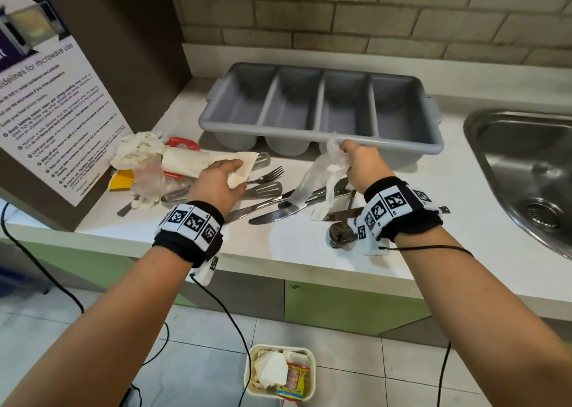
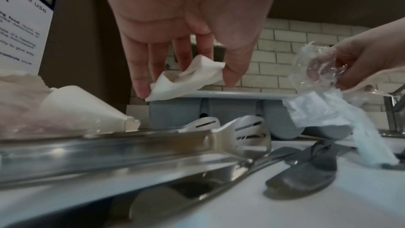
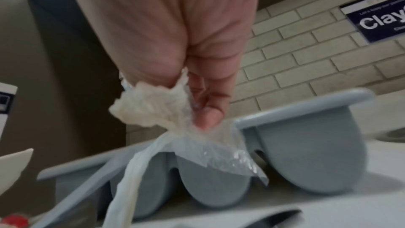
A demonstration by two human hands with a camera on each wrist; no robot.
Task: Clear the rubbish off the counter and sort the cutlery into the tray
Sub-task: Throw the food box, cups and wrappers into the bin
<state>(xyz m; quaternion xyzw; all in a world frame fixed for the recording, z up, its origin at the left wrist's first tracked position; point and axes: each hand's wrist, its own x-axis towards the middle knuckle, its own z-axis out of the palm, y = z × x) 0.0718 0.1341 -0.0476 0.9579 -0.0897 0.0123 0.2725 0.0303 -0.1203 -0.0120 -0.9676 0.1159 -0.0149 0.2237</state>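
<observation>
My left hand [image 1: 224, 179] [image 2: 186, 75] pinches a white paper napkin [image 1: 243, 166] [image 2: 186, 79] above the cutlery pile. My right hand [image 1: 360, 166] [image 3: 192, 103] grips a clear plastic wrapper [image 1: 315, 180] [image 2: 315, 68] [image 3: 210, 148] bunched with tissue [image 3: 151, 108], lifted in front of the grey four-slot cutlery tray [image 1: 427, 146] [image 3: 306, 153]. Knives, forks, slotted servers and spoons [image 1: 272, 211] [image 2: 153, 145] lie loose on the white counter [image 1: 278, 245] under both hands. All tray slots look empty.
More rubbish lies at the left: crumpled tissue [image 1: 139, 149], a red packet [image 1: 182, 143], a yellow piece [image 1: 122, 180]. A steel sink [image 1: 526, 171] is at the right. A small bin [image 1: 280, 372] with rubbish stands on the floor below. A microwave notice board [image 1: 52, 96] leans at the left.
</observation>
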